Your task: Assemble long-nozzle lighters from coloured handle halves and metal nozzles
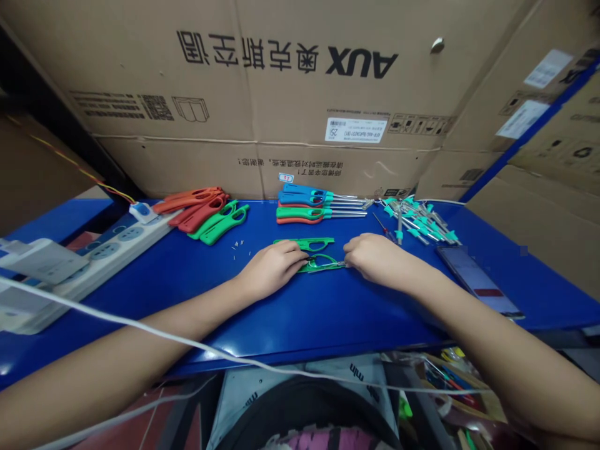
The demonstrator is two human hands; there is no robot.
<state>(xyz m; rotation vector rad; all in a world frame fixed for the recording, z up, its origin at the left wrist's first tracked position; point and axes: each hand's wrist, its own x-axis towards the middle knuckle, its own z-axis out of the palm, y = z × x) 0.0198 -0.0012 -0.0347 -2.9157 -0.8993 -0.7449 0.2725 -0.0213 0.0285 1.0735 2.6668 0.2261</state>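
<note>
A green lighter shell half (pixel 323 267) lies on the blue table with its inner side up, a thin white wire and small dark parts in it. The fingers of my left hand (pixel 274 269) are closed on its left end. My right hand (pixel 375 259) is pinched at the shell's right tip, by a thin greyish piece; what sits between the fingertips is hidden. Just beyond, a second green shell half (pixel 312 244) lies flat, partly covered by my left hand.
Orange, red and green shells (pixel 199 209) are piled at the back left. Assembled lighters (pixel 302 206) stand stacked at the back centre. Metal tubes with teal ends (pixel 422 219), a screwdriver (pixel 385 226) and a phone (pixel 480 284) lie rightward. A power strip (pixel 98 262) sits left; a white cable (pixel 187 340) crosses in front.
</note>
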